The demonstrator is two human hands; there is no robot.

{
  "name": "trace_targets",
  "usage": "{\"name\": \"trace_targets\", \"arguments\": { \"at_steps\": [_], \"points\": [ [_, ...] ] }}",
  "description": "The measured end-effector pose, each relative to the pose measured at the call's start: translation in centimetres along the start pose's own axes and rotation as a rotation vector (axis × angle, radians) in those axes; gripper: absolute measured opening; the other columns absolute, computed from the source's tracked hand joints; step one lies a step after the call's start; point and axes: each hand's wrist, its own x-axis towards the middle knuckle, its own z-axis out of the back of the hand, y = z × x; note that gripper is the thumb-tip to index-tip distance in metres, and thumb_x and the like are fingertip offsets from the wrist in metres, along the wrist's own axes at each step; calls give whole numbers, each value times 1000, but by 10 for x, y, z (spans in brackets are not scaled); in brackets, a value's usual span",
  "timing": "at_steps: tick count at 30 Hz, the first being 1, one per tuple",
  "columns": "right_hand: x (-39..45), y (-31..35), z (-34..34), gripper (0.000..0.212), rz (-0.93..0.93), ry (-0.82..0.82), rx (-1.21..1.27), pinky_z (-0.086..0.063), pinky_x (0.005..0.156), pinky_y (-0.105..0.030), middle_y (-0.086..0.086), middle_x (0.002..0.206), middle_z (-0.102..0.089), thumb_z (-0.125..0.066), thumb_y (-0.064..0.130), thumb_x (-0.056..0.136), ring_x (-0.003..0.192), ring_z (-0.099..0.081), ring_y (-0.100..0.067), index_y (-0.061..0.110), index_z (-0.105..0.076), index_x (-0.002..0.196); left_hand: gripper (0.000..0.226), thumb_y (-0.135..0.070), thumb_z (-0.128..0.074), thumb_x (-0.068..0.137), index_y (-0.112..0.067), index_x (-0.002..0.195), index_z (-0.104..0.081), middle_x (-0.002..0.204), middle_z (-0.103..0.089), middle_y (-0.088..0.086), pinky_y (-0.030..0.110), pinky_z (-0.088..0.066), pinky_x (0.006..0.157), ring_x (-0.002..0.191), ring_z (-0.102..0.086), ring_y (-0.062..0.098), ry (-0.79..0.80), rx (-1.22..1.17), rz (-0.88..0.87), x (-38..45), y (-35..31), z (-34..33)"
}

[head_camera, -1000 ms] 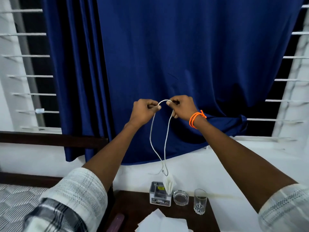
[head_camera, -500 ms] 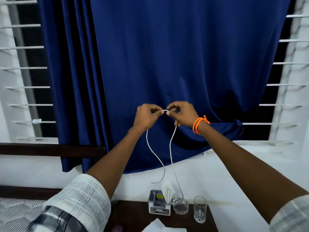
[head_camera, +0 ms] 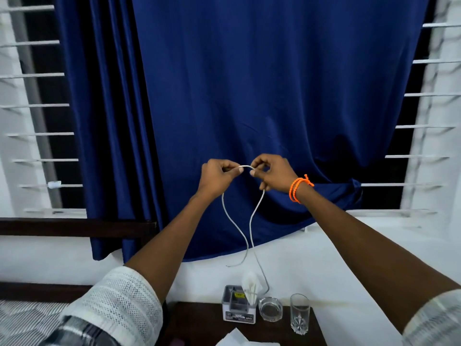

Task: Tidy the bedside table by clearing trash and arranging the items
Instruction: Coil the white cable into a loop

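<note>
I see the thin white cable point(head_camera: 252, 221) draped over both raised hands before the dark blue curtain point(head_camera: 249, 83), its two strands hanging downward, long axis near vertical, the ends dangling above the dark wooden bedside table point(head_camera: 199, 325). My left hand point(head_camera: 217, 177) pinches the cable's bend between thumb and forefinger; my right hand point(head_camera: 270, 174), orange cord bracelet point(head_camera: 299, 189) at the wrist, pinches it just beside.

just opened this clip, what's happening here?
A person holds a thin white cable up in front of a blue curtain, pinched between the left hand and right hand, apparently folding it. Both ends hang loose below. On the bedside table stand an organizer box, a glass ashtray and a drinking glass.
</note>
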Motion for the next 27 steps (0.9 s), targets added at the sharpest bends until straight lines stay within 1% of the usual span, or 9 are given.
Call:
{"name": "trace_targets", "arguments": {
  "at_steps": [2, 5, 8, 11, 15, 18, 20, 23, 27],
  "points": [
    [0, 3, -3, 10, 37, 25, -12, -60, 52, -33, -3, 91, -71, -70, 17, 93, 57, -73, -23, 16, -66, 102, 10, -27, -78, 90, -19, 94, -81, 80, -76, -12, 10, -52, 67, 73, -69, -7, 29, 23, -29, 4, -6, 1],
    [3, 9, -5, 3, 89, -1, -43, -59, 51, -32, -4, 89, -69, -65, 16, 96, 55, -72, -19, 16, -67, 98, 10, -27, -78, 90, -20, 96, -81, 85, -78, -11, 11, -54, 72, 81, -72, -3, 38, 18, -64, 7, -11, 2],
    [6, 11, -2, 4, 74, -71, -44, -60, 51, -36, -8, 83, -69, -63, 13, 96, 53, -71, -21, 13, -66, 95, 13, -30, -78, 90, -20, 97, -81, 81, -78, -10, 11, -52, 67, 73, -70, -4, 23, -55, -17, 3, -9, 3],
    [8, 6, 3, 4, 37, -133, -38, -59, 48, -36, -13, 83, -71, -61, 12, 95, 52, -71, -21, 12, -65, 93, 15, -32, -78, 90, -18, 92, -81, 78, -78, -2, 19, -55, 69, 71, -71, 4, -4, -148, 53, -3, 0, 5],
    [3, -4, 0, 1, 12, -75, -41, -61, 51, -41, -10, 80, -71, -63, 13, 94, 54, -72, -23, 13, -64, 94, 16, -28, -76, 92, -13, 87, -81, 77, -78, 3, 22, -57, 71, 71, -71, 9, -15, -162, 96, -5, 1, 6],
    [-2, -5, -8, 9, 40, 7, -32, -60, 50, -37, -5, 87, -70, -68, 17, 92, 58, -73, -26, 15, -64, 100, 16, -27, -76, 91, -14, 84, -80, 76, -78, 1, 21, -55, 69, 71, -71, 7, -5, -147, 78, -2, -5, 4],
    [-2, -1, -12, 7, 74, 32, -45, -60, 49, -36, -6, 88, -69, -67, 19, 94, 58, -73, -24, 16, -64, 99, 14, -25, -76, 91, -15, 84, -81, 76, -78, -1, 20, -54, 68, 70, -69, 4, 19, -139, 72, -1, -10, 2],
    [2, 4, -13, 11, 115, 7, -90, -59, 49, -36, -11, 77, -70, -62, 23, 97, 57, -72, -20, 15, -66, 91, 14, -28, -76, 91, -16, 85, -82, 76, -78, -4, 18, -53, 67, 69, -68, 1, 44, -144, 49, -2, -15, 1],
    [5, 5, -3, 14, 84, -76, -114, -59, 50, -35, -6, 75, -71, -59, 21, 98, 54, -71, -17, 13, -66, 89, 20, -34, -76, 90, -16, 87, -81, 79, -79, 0, 20, -57, 73, 78, -74, 9, 55, -166, 70, -9, -6, 3]
  ]
}}
